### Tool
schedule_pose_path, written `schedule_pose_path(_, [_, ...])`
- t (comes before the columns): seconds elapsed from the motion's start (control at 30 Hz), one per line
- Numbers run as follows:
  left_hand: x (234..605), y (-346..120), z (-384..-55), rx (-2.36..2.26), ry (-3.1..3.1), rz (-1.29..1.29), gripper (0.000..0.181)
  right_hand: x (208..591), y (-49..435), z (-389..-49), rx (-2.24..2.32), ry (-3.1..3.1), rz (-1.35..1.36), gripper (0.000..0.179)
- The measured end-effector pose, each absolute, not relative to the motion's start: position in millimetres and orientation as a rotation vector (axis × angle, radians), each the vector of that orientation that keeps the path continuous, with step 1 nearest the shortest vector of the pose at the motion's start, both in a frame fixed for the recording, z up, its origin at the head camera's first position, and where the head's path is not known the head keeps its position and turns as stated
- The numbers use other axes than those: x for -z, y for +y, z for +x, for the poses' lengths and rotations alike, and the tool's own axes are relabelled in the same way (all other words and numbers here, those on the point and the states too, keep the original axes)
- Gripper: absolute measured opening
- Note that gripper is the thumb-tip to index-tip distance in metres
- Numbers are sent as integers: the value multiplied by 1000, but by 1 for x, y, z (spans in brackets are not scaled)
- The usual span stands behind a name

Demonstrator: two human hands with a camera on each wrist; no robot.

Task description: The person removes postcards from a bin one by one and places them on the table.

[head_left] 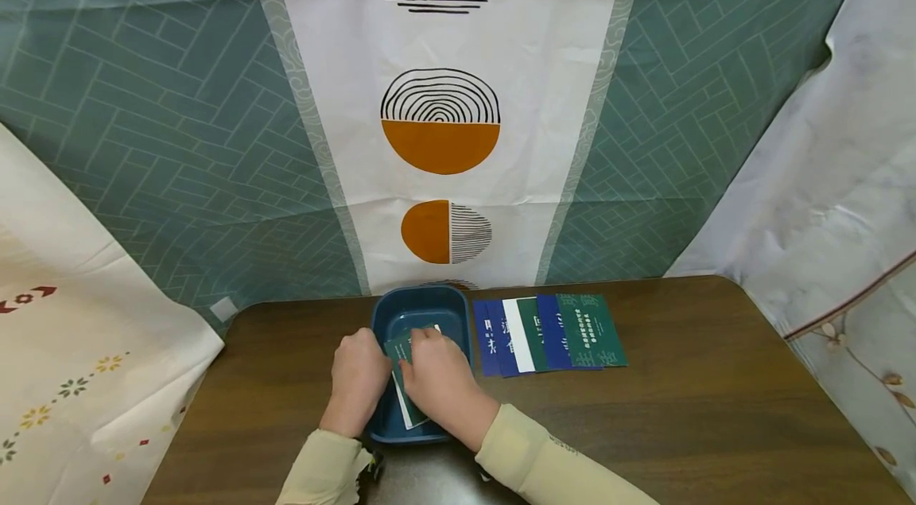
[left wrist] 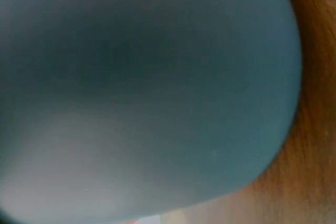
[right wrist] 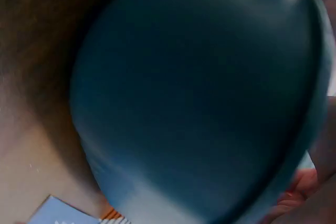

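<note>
A dark blue tray [head_left: 422, 295] stands near the table's far side, with green-and-white cards [head_left: 415, 413] lying slanted inside. My right hand [head_left: 442, 382] is over the tray, pinching the green cards, its thumb on the upper face. At the tray's left side is my left hand [head_left: 360, 378], fingers bent, right beside the cards' left edge; its fingertips are hidden, so I cannot tell what they hold. The tray's outer wall [left wrist: 157, 129] fills most of the left wrist view. In the right wrist view, part of my right hand [right wrist: 299, 187] shows past the tray's rim [right wrist: 314, 77].
Just right of the tray lies an overlapping row of blue, white and green cards [head_left: 590, 330] with white lettering. The brown wooden table [head_left: 687, 409] extends to both sides. Behind it hangs a green and white patterned cloth [head_left: 465, 52], with pale cloths left and right.
</note>
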State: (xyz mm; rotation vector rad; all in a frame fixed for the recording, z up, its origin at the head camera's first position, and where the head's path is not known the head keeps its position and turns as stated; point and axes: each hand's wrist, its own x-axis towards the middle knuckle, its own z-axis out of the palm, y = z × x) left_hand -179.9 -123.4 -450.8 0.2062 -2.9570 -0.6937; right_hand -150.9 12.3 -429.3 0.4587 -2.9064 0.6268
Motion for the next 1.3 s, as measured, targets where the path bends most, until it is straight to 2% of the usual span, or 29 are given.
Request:
schedule_pose_path(0.37, [452, -123, -180, 690, -2959, 192, 10, 447, 1, -152, -339, -3072, 366, 45])
schedule_pose_path(0.53, [452, -123, -181, 687, -2942, 187, 10, 457, -1, -153, -216, -3093, 260, 55])
schedule_pose_path(0.83, [451, -121, -181, 686, -2980, 251, 14, 466, -2, -155, -74, -3153, 133, 88])
schedule_pose_path(0.93, [451, -121, -181, 684, -2983, 255, 15, 467, -3, -155, -69, -3149, 112, 94])
schedule_pose_path(1.3, [449, -121, -179, 699, -2989, 249, 16, 465, -1, -158, -191, -3108, 106, 92])
